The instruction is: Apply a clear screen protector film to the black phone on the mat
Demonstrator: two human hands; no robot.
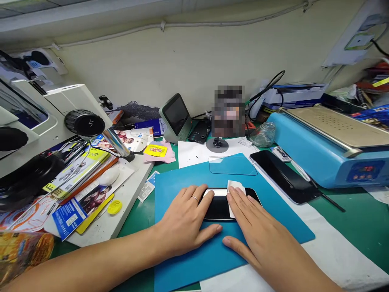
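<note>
A black phone (219, 206) lies screen-up on a blue mat (194, 251) in front of me. My left hand (186, 217) rests flat on the phone's left end, fingers stretched out, a ring on one finger. My right hand (257, 231) presses a small white wipe (234, 187) flat against the screen with straight fingers. A clear glass screen protector (232, 165) lies on the mat just beyond the phone.
A second black phone (284, 175) lies right of the mat on white paper. A blue machine (331, 142) stands at the right, a glass jar (263, 134) and a small screen device (175, 117) behind. A microscope (45, 117) and cluttered packets fill the left.
</note>
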